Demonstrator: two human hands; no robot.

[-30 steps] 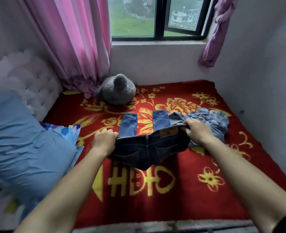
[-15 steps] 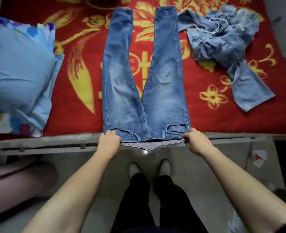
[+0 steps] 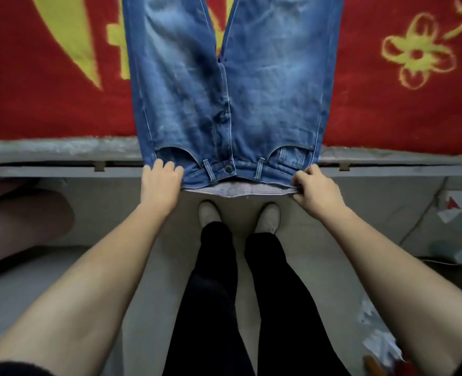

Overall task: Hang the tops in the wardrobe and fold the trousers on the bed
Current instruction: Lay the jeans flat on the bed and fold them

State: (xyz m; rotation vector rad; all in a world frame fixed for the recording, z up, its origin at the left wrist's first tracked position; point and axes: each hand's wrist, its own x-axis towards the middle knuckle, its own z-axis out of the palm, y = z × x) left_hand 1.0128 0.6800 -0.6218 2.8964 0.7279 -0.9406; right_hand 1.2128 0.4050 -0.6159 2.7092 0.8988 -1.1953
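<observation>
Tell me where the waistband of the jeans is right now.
In the head view, the waistband hangs just past the near bed edge, centre frame, pinched between the left hand and right hand, above the shoes.

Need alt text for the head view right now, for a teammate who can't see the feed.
Both hands grip the waistband of a pair of blue jeans spread flat, front up, on a red and yellow blanket: left hand and right hand at opposite corners, at the bed's edge. The person's black-trousered legs stand below.
</observation>
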